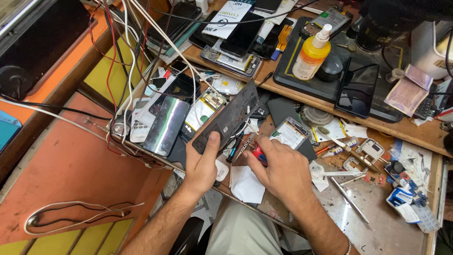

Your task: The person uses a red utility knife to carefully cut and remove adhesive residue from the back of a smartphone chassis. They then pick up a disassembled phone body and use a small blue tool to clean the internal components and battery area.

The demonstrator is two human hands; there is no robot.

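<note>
My left hand grips the lower end of a dark, scuffed phone back panel and holds it tilted up over the bench. My right hand is closed around a small tool with a red handle, its tip pointing toward the panel's lower edge. Just beyond my right hand lies an opened phone with its battery showing. A white paper scrap lies under my hands.
Several phones and screens lie piled at the left with tangled wires. A yellow squeeze bottle and a black phone sit on a dark mat. Tweezers, small parts and banknotes lie to the right.
</note>
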